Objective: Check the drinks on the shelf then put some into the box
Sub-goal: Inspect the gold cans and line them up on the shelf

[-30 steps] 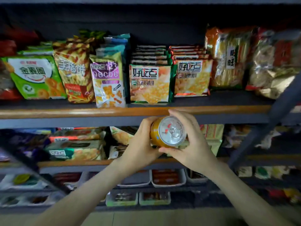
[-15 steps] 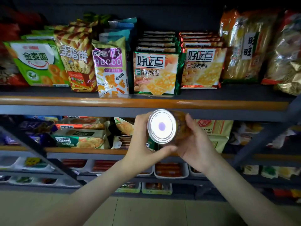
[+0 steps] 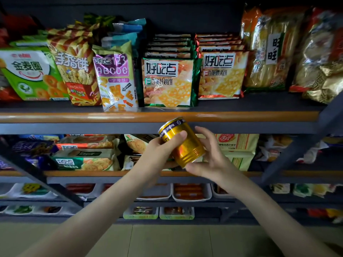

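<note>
Item: one gold can [image 3: 187, 145], purple band near its rim, held tilted in the air just in front of the shelf's orange rail [image 3: 74, 117], top end leaning up and left. My left hand [image 3: 161, 151] grips its upper half, thumb laid across the gold side. My right hand [image 3: 213, 160] holds its lower end, thumb under the base, fingers spread behind. Above the rail: upright biscuit packs [image 3: 167, 80]. Lower down: white trays [image 3: 208, 193] of sausages.
</note>
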`<state>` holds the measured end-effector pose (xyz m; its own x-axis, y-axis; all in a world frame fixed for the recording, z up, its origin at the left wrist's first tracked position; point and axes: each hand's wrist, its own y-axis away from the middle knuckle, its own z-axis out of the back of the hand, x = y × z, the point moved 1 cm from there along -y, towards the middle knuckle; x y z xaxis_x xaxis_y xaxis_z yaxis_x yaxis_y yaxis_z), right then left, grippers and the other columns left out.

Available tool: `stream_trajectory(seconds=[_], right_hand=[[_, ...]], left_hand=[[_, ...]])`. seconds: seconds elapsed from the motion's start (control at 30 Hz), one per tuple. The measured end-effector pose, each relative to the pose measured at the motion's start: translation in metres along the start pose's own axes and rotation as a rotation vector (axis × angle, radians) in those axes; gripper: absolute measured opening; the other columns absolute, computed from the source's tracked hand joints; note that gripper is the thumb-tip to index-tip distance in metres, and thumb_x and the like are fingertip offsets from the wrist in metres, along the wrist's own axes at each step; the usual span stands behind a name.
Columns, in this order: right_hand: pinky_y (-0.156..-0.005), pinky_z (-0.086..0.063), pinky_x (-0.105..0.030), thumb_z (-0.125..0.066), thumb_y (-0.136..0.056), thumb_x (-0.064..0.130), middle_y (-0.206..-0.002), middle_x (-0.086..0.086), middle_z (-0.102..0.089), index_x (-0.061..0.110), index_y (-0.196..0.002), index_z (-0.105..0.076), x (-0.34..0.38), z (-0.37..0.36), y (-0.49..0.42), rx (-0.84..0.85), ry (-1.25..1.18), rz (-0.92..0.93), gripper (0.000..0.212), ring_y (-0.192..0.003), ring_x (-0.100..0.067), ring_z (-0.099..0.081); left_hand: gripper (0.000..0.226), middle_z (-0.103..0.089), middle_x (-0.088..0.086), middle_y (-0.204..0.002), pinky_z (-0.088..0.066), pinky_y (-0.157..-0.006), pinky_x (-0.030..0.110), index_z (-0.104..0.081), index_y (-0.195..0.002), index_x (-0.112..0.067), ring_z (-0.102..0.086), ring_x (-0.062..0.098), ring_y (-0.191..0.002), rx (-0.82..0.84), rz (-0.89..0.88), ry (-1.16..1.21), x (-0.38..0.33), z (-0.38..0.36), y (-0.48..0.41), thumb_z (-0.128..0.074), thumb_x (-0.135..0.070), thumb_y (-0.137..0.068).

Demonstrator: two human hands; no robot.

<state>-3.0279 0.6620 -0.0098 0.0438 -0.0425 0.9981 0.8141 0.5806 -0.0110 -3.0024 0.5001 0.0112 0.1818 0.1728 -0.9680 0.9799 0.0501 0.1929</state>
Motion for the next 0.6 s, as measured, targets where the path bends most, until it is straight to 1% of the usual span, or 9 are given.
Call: stream_trajectory(seconds=[0.07,0.13,0.2,0.3,0.37,0.43,0.5,0.53,0.6], right_hand=[[-0.091,-0.054,-0.032,-0.081,-0.070,0.041,-0.131,0.012,-0.046,0.052,-0.129,-0.035,0.002,-0.004,0.006,-0.064,0.123,0.073,0.075,-0.113,-0.003,-0.058],[-0.084,-0.056,-0.031,-0.078,-0.073,0.037,-0.125,0.013,-0.053,0.045,-0.128,-0.040,0.000,-0.004,0.009,-0.122,0.073,0.104,0.068,-0.107,-0.006,-0.063],[-0.078,-0.056,-0.028,-0.073,-0.075,0.034,-0.116,0.015,-0.060,0.041,-0.124,-0.047,0.002,0.001,0.010,-0.167,-0.039,0.063,0.056,-0.102,-0.010,-0.066],[-0.069,-0.058,-0.034,-0.063,-0.075,0.029,-0.109,-0.005,-0.068,0.022,-0.118,-0.057,0.006,0.013,0.008,-0.232,-0.370,-0.061,0.043,-0.089,-0.024,-0.070],[-0.059,-0.057,-0.034,-0.059,-0.076,0.027,-0.100,-0.015,-0.067,0.010,-0.115,-0.058,0.013,0.018,0.008,-0.219,-0.473,-0.124,0.042,-0.075,-0.029,-0.068],[-0.050,-0.052,-0.031,-0.063,-0.078,0.025,-0.087,-0.019,-0.067,0.002,-0.114,-0.055,0.021,0.019,0.010,-0.190,-0.488,-0.174,0.043,-0.059,-0.030,-0.063],[-0.043,-0.048,-0.029,-0.061,-0.079,0.029,-0.081,-0.021,-0.066,-0.001,-0.115,-0.053,0.030,0.021,0.014,-0.171,-0.478,-0.197,0.047,-0.052,-0.030,-0.059],[-0.041,-0.046,-0.027,-0.060,-0.079,0.031,-0.080,-0.021,-0.066,0.000,-0.113,-0.054,0.034,0.022,0.015,-0.159,-0.461,-0.194,0.046,-0.050,-0.029,-0.057],[-0.038,-0.043,-0.025,-0.060,-0.081,0.036,-0.079,-0.019,-0.067,0.003,-0.109,-0.056,0.043,0.024,0.017,-0.143,-0.405,-0.171,0.043,-0.047,-0.028,-0.056]], left_hand=[[0.060,-0.076,0.001,-0.094,-0.058,-0.072,0.030,-0.061,-0.108,-0.016,-0.072,0.015,-0.090,0.037,0.068,-0.026,0.001,-0.003,0.000,-0.066,-0.056,-0.063],[0.066,-0.074,0.004,-0.100,-0.059,-0.071,0.029,-0.060,-0.113,-0.016,-0.072,0.015,-0.090,0.059,0.107,-0.116,-0.002,-0.003,0.001,-0.057,-0.064,-0.067],[0.071,-0.070,0.007,-0.102,-0.060,-0.076,0.033,-0.061,-0.113,-0.015,-0.069,0.016,-0.091,0.037,0.058,-0.398,-0.007,0.003,0.001,-0.044,-0.070,-0.071],[0.072,-0.067,-0.001,-0.100,-0.056,-0.081,0.037,-0.062,-0.110,-0.017,-0.065,0.015,-0.093,-0.073,-0.228,-0.899,-0.010,0.018,-0.002,-0.043,-0.073,-0.068],[0.075,-0.059,-0.005,-0.121,-0.053,-0.088,0.032,-0.050,-0.127,-0.024,-0.059,0.009,-0.107,-0.063,-0.376,-0.905,-0.013,0.021,-0.003,-0.056,-0.070,-0.068],[0.076,-0.046,-0.010,-0.137,-0.046,-0.099,0.022,-0.036,-0.142,-0.032,-0.049,0.002,-0.122,0.083,-0.564,-0.852,-0.018,0.021,-0.003,-0.066,-0.059,-0.078],[0.077,-0.036,-0.009,-0.147,-0.036,-0.106,0.016,-0.030,-0.148,-0.032,-0.036,0.002,-0.135,0.240,-0.744,-0.959,-0.025,0.018,-0.003,-0.069,-0.046,-0.084],[0.077,-0.033,-0.007,-0.148,-0.035,-0.107,0.017,-0.031,-0.149,-0.031,-0.034,0.005,-0.136,0.298,-0.795,-1.028,-0.027,0.017,-0.004,-0.070,-0.044,-0.084],[0.075,-0.042,-0.004,-0.141,-0.045,-0.099,0.026,-0.037,-0.145,-0.030,-0.044,0.011,-0.126,0.306,-0.857,-1.130,-0.034,0.013,-0.004,-0.069,-0.049,-0.080]])
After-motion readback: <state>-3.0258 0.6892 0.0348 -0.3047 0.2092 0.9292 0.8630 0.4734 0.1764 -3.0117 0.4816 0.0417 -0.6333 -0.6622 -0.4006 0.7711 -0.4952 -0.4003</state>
